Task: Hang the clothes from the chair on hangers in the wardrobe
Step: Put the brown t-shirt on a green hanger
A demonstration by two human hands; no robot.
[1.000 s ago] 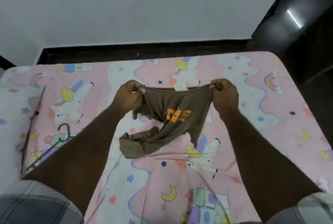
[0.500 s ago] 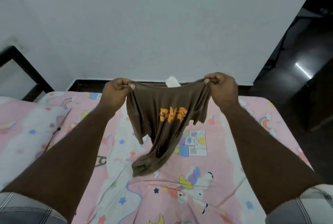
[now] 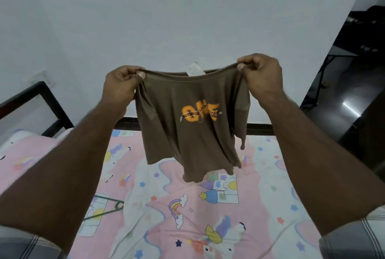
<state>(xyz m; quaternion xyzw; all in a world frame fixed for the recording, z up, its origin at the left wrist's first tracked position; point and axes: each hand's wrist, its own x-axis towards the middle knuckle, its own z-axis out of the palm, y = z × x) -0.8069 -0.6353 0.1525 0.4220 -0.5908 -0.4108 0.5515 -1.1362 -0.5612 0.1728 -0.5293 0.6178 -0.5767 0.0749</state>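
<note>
Gripping the top edge of a brown cotton T-shirt with an orange printed logo (image 3: 187, 125), the 2 hands hold it up and spread out in front of a plain white wall (image 3: 145, 19). The left hand (image 3: 121, 86) has its fingers curled over one end of that edge, thumb pressed against the cloth, and the right hand (image 3: 260, 73) pinches the other end in the same way, so the edge runs nearly taut between them. A small white care label (image 3: 194, 68) sticks up from the middle of the stretched edge. The rest of the shirt hangs loose and creased below the hands, its lower end dangling above, and clear of, a bed covered by a pink sheet printed with unicorns, rainbows and stars (image 3: 208, 217). A thin green wire hanger (image 3: 108, 206) lies flat on the sheet, low and to the left, partly hidden behind the left forearm. Both forearms are bare, with checked grey sleeves (image 3: 27, 244) showing at the bottom corners. A black metal bed frame (image 3: 48, 100) stands at the left by the wall, and a dark glossy floor (image 3: 343, 96) opens to the right.
</note>
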